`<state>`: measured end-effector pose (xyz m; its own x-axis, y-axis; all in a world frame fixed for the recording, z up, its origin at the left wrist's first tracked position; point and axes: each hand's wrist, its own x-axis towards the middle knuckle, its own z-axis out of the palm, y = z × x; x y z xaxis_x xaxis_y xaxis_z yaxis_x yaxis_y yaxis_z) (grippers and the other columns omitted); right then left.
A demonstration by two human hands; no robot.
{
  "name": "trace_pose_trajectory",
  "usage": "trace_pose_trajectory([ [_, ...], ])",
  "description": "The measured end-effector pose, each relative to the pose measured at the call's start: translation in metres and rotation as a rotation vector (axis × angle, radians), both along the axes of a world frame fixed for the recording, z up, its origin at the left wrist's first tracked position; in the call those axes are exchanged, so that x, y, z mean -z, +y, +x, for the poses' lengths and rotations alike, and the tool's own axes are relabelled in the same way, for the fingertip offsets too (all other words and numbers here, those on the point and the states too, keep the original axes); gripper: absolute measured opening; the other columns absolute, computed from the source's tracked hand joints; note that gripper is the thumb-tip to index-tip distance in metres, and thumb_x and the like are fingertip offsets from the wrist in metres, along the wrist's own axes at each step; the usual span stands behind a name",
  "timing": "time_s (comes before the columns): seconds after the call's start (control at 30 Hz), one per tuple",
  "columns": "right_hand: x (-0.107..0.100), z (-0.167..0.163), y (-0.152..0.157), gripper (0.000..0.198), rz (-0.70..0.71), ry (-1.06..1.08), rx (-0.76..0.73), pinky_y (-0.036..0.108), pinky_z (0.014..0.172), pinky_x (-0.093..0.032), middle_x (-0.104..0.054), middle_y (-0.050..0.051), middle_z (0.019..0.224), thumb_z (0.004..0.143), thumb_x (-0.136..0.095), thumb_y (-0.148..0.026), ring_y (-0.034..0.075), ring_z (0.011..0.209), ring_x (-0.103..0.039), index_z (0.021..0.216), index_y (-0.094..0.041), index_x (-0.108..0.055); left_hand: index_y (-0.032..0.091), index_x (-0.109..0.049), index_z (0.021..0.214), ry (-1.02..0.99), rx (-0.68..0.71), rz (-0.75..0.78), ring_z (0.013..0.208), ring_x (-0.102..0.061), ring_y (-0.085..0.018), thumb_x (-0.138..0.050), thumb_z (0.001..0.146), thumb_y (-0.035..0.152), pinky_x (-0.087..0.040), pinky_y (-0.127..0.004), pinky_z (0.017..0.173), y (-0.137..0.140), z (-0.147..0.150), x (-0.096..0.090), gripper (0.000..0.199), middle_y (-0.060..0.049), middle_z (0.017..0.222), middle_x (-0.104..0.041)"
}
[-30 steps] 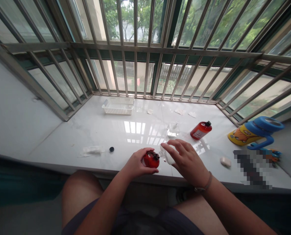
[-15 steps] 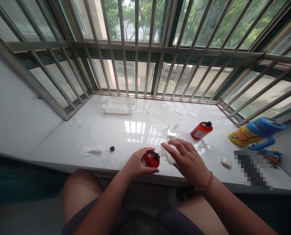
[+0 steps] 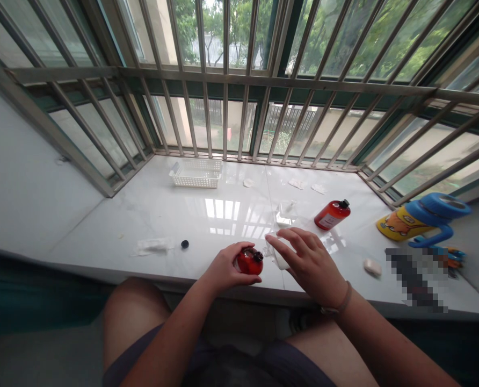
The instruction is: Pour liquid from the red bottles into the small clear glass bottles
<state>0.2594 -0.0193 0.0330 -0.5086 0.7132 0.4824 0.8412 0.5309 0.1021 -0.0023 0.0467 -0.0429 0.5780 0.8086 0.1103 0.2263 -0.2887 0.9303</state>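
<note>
My left hand [image 3: 231, 269] is wrapped round a red bottle [image 3: 250, 263], which tilts so its dark neck points right. Facing that neck is the mouth of a small clear bottle [image 3: 278, 257], tipped over in my right hand [image 3: 304, 258]. The two mouths are close together; whether they touch I cannot tell. My right fingers partly cover the clear bottle. A dark round cap [image 3: 184, 244] lies on the white ledge [image 3: 114, 231] left of my hands. Beyond my right hand stands a second red bottle [image 3: 331, 215] with a black top and a pale label.
A white plastic basket [image 3: 195, 176] sits near the barred window. A clear wrapper [image 3: 153, 246] lies at left, a small clear container [image 3: 284, 215] beyond my hands. At right are a yellow-and-blue water bottle [image 3: 420, 215], a pale soap-like lump [image 3: 372, 267] and a blurred-out dark patch.
</note>
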Motion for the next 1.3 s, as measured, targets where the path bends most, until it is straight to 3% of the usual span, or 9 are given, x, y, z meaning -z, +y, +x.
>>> trace_pose_trajectory([
  [1.3,-0.0086,-0.0065,0.0028,0.055,0.092,-0.086,-0.046,0.051,0.109,-0.047,-0.07,0.012,0.136,0.099,-0.059,-0.001,0.033,0.132,-0.057,0.15,-0.022,-0.06,0.026,-0.065,0.139,-0.021,-0.004,-0.003,0.126,-0.071,-0.033,-0.101,0.063,0.05,-0.055,-0.045,0.112,0.0006,-0.001,0.0022,0.088,-0.011,0.138,-0.073],
])
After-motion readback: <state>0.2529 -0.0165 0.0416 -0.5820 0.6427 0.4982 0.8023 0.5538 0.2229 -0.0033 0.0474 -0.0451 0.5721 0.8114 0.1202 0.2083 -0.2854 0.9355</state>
